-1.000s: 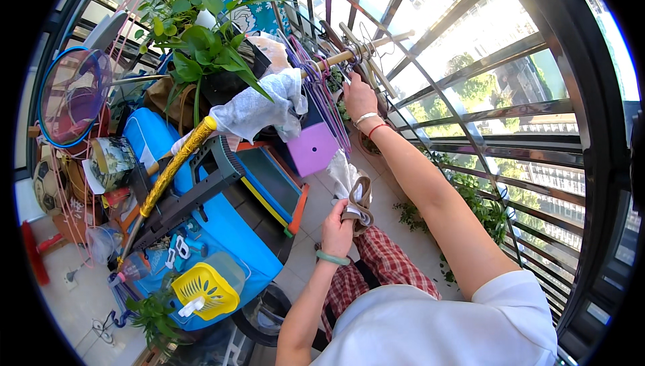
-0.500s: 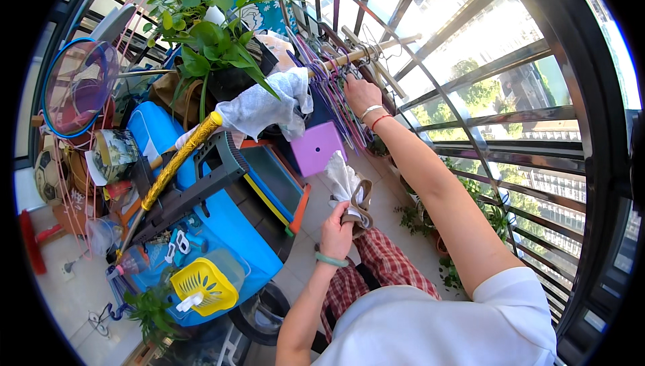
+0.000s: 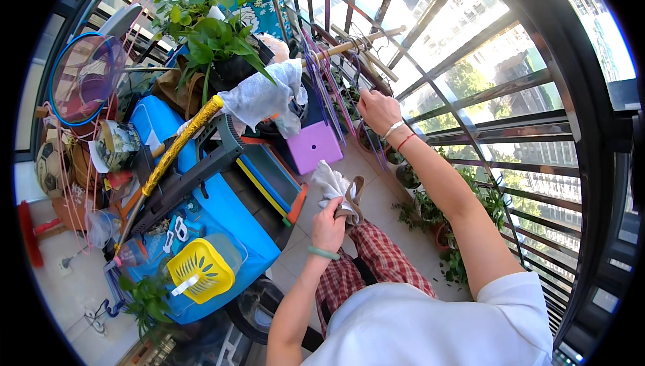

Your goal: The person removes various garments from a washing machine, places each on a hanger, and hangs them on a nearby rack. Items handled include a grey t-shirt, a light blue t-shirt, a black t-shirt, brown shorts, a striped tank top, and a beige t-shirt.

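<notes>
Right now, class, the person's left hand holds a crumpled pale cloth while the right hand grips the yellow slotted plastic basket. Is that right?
Not quite. In the head view, the right hand reaches up among the thin hangers on the wooden pole; the left hand does hold the crumpled pale cloth.

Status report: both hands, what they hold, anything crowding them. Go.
Left hand shut on bunched cloth. Right hand up, gripping hangers on wooden pole. Purple box and railing close by.
</notes>
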Demonstrator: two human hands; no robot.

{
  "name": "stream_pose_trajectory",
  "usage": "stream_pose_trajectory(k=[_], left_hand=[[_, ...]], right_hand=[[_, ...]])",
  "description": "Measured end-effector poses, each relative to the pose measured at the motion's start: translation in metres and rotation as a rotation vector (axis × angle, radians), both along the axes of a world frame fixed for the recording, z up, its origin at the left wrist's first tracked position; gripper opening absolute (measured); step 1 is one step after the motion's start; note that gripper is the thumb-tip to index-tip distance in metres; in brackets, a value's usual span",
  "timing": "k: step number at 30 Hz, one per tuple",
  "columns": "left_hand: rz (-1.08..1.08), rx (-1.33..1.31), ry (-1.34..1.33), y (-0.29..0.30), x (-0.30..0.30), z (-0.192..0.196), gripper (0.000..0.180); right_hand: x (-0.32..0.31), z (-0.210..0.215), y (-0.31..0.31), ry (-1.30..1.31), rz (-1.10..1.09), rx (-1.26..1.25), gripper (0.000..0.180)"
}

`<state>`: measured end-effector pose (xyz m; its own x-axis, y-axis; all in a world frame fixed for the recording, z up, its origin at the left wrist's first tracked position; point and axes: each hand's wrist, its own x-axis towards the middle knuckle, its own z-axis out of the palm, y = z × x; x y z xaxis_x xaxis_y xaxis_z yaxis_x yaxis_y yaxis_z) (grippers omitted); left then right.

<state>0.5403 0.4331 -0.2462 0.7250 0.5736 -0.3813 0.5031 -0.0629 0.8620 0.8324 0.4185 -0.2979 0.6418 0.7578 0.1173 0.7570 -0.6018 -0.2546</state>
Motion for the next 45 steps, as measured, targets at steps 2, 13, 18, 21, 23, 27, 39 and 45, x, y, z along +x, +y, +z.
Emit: stream_pose_trajectory(k=[2,13,18,21,23,27,39,45], left_hand=[[-0.033,0.022,0.017,-0.004,-0.012,0.002,0.029],[-0.238,0.238,-0.107,-0.024,-0.078,0.074,0.032],[-0.174,0.245,-0.126,-0.021,-0.109,0.14,0.039],[-0.079,0.207,-0.18,-0.02,-0.127,0.165,0.018],[-0.063,0.248,-0.18,-0.02,-0.137,0.175,0.016],[-0.032,0.42,-0.094,-0.019,-0.152,0.191,0.028],[-0.12,0.881,-0.061,-0.112,-0.181,0.277,0.043],[-0.282,0.986,-0.234,-0.193,-0.209,0.305,0.04]], right_hand=[[-0.019,0.004,-0.022,-0.002,-0.009,0.0,0.019],[-0.204,0.075,-0.167,0.194,-0.123,0.601,0.011],[-0.279,0.128,-0.204,0.525,-0.255,0.703,0.028],[-0.315,0.175,-0.228,0.536,-0.166,0.721,0.026],[-0.338,0.201,-0.257,0.55,-0.099,0.696,0.026],[-0.374,0.222,-0.311,0.437,0.167,0.853,0.024],[-0.435,0.268,-0.305,0.188,0.154,0.7,0.023],[-0.44,0.257,-0.3,0.287,0.175,0.687,0.015]])
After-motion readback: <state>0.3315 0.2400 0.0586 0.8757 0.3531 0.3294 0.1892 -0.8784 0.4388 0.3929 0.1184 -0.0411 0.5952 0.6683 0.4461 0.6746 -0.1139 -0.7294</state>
